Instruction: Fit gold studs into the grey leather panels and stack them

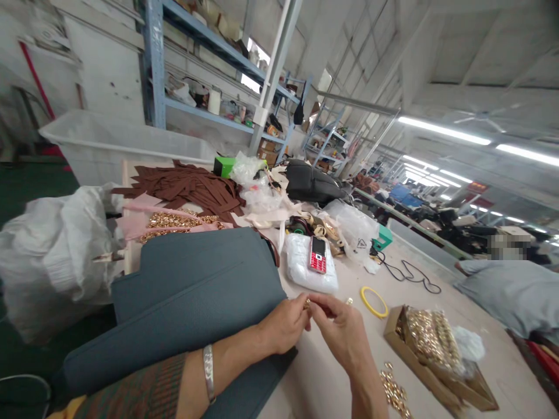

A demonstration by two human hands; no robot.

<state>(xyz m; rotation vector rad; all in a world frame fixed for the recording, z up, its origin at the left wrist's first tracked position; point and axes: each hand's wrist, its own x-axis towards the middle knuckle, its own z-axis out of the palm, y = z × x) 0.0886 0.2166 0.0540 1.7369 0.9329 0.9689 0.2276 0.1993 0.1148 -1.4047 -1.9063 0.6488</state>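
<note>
My left hand (283, 323) is closed in a pinch on a small gold metal fitting (307, 304). From the right, my right hand (343, 329) meets it, its fingertips closed at the same fitting. The fitting's exact shape is mostly hidden by the fingers. Under my left forearm lie dark blue-grey leather-like panels (196, 291), stacked and overlapping. Several loose gold rings (393, 390) are scattered to the right of my right wrist. Beyond them, a cardboard box (430, 378) holds a clear bag of gold hardware (432, 337).
A red mobile phone (318, 255) rests on a white plastic-wrapped packet (297, 273). A yellow tape ring (374, 302) and black cord (410, 276) lie to its right. Brown strips (187, 186) and gold chain (174, 222) are at back left. Another person's grey sleeve (510, 291) shows at right.
</note>
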